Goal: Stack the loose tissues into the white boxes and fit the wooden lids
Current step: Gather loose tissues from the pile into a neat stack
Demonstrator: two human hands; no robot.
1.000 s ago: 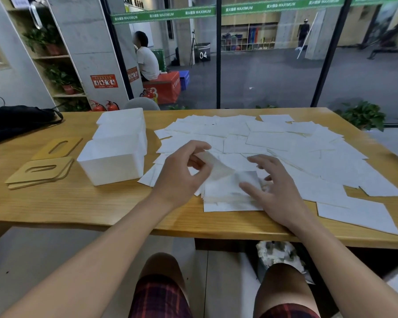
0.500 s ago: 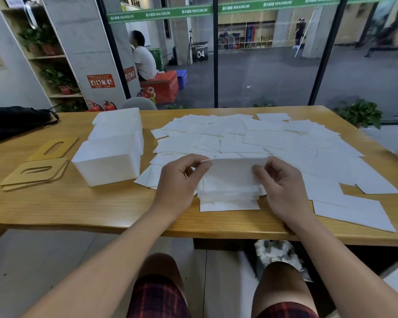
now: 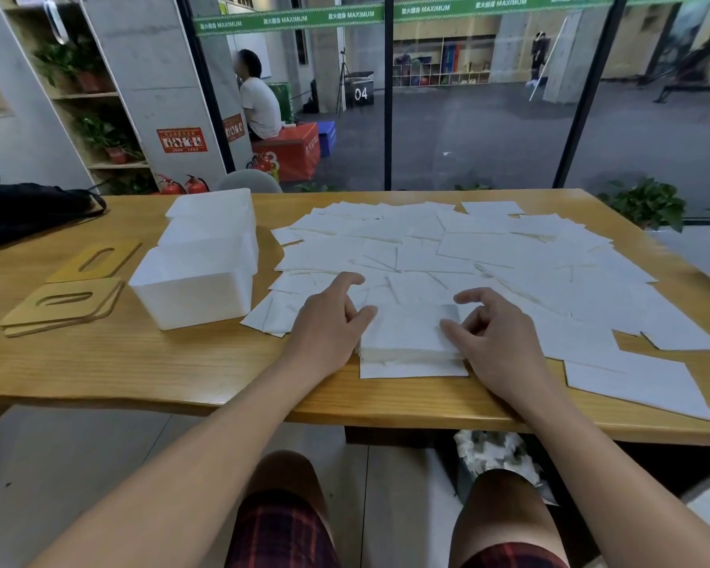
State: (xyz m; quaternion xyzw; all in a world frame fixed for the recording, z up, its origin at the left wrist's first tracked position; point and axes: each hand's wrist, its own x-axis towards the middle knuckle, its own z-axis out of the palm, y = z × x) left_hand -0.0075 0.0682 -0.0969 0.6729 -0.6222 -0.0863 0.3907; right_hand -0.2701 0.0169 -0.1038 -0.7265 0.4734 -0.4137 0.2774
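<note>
Two hands, left (image 3: pixel 328 321) and right (image 3: pixel 494 342), thumbs pressing the limp, light stack (image 3: pixel 410 338) at lower centre; grasp its sides.

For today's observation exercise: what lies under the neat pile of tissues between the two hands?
Under the pile of tissues one wider tissue sticks out at the near edge, lying on the table. Whatever else lies beneath is covered.

Gym-side workroom: glass wall (image 3: pixel 468 116), plyo box (image 3: pixel 292 151), storage cubbies (image 3: pixel 439 67).
</note>
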